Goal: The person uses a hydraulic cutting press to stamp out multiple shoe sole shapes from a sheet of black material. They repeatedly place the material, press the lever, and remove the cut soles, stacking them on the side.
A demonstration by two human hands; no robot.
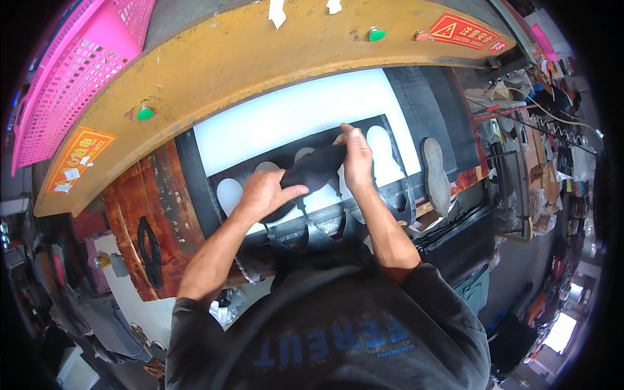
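Both of my hands hold a dark, sole-shaped piece (pixel 316 170) above the white cutting board (pixel 286 127). My left hand (pixel 263 192) grips its left end, thumb on top and fingers hidden beneath. At the far right end, my right hand (pixel 356 156) is closed on the piece, its fingers bent round the edge. Under them lies a black sheet (pixel 244 164) with several sole-shaped cutouts, through which the white board shows. The sheet's near part hangs toward my body in thin strips. Whether the held piece is one layer or several, I cannot tell.
A yellow machine beam (pixel 260 55) with green buttons spans the far side. At upper left stands a pink perforated basket (pixel 84 71). A grey sole shape (pixel 435 175) lies right of the board; a black sole-shaped outline (pixel 149 252) rests on the reddish-brown surface at left.
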